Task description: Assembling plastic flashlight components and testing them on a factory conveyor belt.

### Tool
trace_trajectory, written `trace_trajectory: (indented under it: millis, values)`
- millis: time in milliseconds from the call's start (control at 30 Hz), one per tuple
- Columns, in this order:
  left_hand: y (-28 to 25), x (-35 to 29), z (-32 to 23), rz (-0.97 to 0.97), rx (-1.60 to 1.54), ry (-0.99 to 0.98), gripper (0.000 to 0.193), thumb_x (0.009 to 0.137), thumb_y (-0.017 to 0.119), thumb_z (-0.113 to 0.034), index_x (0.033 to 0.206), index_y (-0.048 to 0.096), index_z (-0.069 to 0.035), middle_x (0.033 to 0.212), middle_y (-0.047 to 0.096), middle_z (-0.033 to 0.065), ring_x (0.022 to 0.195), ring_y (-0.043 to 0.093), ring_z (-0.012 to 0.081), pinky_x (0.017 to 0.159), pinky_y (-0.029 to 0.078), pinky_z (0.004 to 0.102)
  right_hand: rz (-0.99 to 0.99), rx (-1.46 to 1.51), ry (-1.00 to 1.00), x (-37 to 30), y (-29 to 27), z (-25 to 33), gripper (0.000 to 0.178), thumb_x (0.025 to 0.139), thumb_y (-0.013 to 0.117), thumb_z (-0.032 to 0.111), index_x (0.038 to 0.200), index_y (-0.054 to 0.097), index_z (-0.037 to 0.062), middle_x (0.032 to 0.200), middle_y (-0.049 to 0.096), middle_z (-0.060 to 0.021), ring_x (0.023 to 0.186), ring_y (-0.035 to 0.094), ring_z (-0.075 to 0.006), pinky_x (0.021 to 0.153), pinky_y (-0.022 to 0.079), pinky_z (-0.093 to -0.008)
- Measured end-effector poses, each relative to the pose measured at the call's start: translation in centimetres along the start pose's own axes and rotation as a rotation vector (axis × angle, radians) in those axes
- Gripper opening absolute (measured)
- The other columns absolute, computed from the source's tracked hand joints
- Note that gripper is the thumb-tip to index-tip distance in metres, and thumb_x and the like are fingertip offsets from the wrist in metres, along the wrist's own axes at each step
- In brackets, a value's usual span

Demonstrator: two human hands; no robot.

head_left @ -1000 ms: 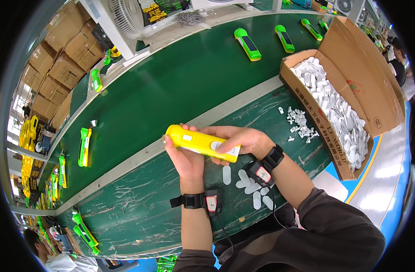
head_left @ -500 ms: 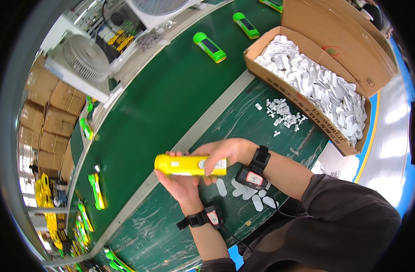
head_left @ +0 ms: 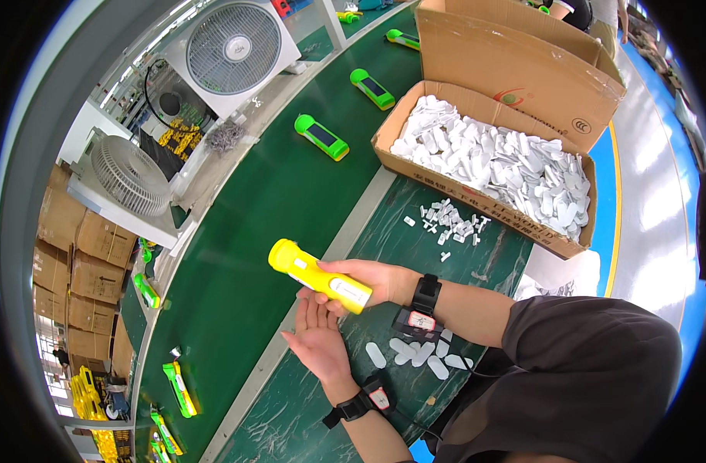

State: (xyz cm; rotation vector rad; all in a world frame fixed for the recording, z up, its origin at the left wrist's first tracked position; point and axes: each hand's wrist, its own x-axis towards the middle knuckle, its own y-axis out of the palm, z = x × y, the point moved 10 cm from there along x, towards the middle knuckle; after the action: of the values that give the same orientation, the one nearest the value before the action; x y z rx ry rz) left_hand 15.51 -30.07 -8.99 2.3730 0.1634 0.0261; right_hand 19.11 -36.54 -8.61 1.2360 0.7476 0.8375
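Note:
A yellow flashlight is held in my right hand, its wide head pointing up and to the left. My right fingers wrap round the lower end, beside a white oval piece on its body. Just below it, my left hand lies palm up with fingers stretched out, holding nothing. Several flat white oval pieces rest on the green worktop near my wrists.
A cardboard box full of white oval pieces stands at the right, beyond small white parts. Along the green belt lie green flashlights and green-yellow ones. Fans stand behind it.
My left hand has let go of the flashlight and opened below it. The flashlight has tilted, its head now higher, in my right hand. The whole view has shifted too.

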Motion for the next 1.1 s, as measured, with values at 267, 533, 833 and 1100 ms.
trace_trajectory:
  millis: [267, 533, 833, 1100]
  values:
    - [-0.9, 0.1, 0.0, -0.012, -0.013, 0.004, 0.075, 0.093, 0.035, -0.06, 0.13, 0.036, 0.005, 0.13, 0.047, 0.0217, 0.121, 0.046, 0.0311, 0.101, 0.037, 0.0408, -0.128, -0.048, -0.246, -0.5, -1.5, 2.5, 0.035, 0.08, 0.063, 0.008, 0.111, 0.046, 0.0053, 0.112, 0.058, -0.017, 0.093, 0.063, -0.0279, 0.086, 0.052, -0.0396]
    - [-1.7, 0.2, 0.3, -0.044, 0.012, -0.028, 0.069, 0.092, 0.037, -0.061, 0.122, 0.047, 0.0, 0.125, 0.052, 0.0172, 0.117, 0.049, 0.0302, 0.095, 0.04, 0.0408, -0.07, 0.003, -0.416, -1.0, -1.4, 4.6, 0.036, 0.084, 0.058, 0.008, 0.117, 0.044, 0.0119, 0.071, 0.047, -0.0016, 0.054, 0.045, -0.011, 0.055, 0.041, -0.0295]
    - [-2.2, 0.2, 0.1, -0.069, 0.004, -0.034, 0.07, 0.09, 0.042, -0.061, 0.122, 0.047, 0.001, 0.123, 0.052, 0.0159, 0.113, 0.05, 0.0295, 0.095, 0.039, 0.0415, -0.092, 0.006, -0.484, -0.5, -2.1, 5.5, 0.034, 0.076, 0.054, 0.004, 0.107, 0.043, 0.0104, 0.066, 0.043, -0.0015, 0.05, 0.043, -0.0128, 0.054, 0.041, -0.0325]
    - [-2.4, 0.4, 0.1, -0.064, -0.005, -0.034, 0.068, 0.089, 0.045, -0.06, 0.119, 0.049, 0.0, 0.118, 0.056, 0.016, 0.109, 0.053, 0.0297, 0.093, 0.042, 0.0427, -0.045, 0.125, -0.505, -0.7, -1.8, 6.3, 0.036, 0.076, 0.053, 0.001, 0.109, 0.043, 0.0124, 0.064, 0.044, -0.0012, 0.048, 0.042, -0.0131, 0.052, 0.04, -0.0323]
